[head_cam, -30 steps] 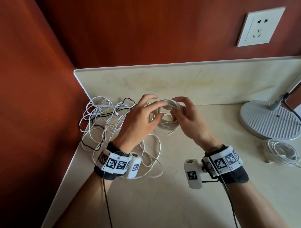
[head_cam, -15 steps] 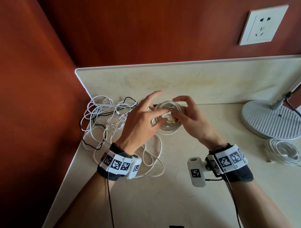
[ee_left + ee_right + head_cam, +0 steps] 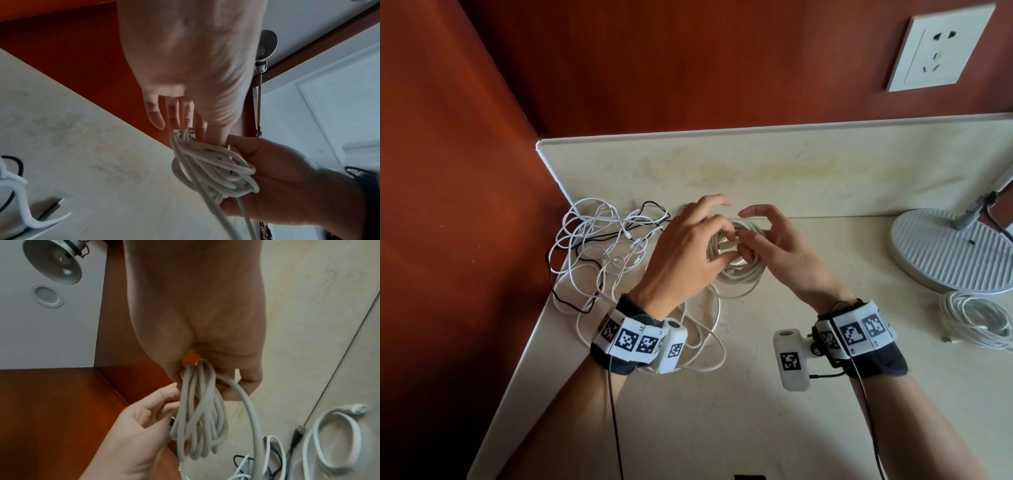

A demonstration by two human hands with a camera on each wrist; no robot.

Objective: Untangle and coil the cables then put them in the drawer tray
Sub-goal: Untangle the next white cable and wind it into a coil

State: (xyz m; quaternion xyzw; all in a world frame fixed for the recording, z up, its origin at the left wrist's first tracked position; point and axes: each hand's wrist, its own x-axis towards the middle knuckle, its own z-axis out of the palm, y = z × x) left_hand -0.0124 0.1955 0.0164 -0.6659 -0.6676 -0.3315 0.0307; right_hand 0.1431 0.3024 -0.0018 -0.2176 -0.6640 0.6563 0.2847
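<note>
My right grip (image 3: 767,246) pinches the coil (image 3: 736,274) above the bench (image 3: 722,411) centre, left grip (image 3: 685,253) holding its 9 o'clock side; slackening either risks loops springing apart.

Off-white cable coil (image 3: 736,263), red-brown wall (image 3: 688,61)

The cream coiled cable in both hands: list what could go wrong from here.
1. The cream coiled cable is gripped only by the fingers of the left hand and right hand; loops could spring apart.
2. Its loose tail trails toward the tangled white and black cables and may snag there.
</note>
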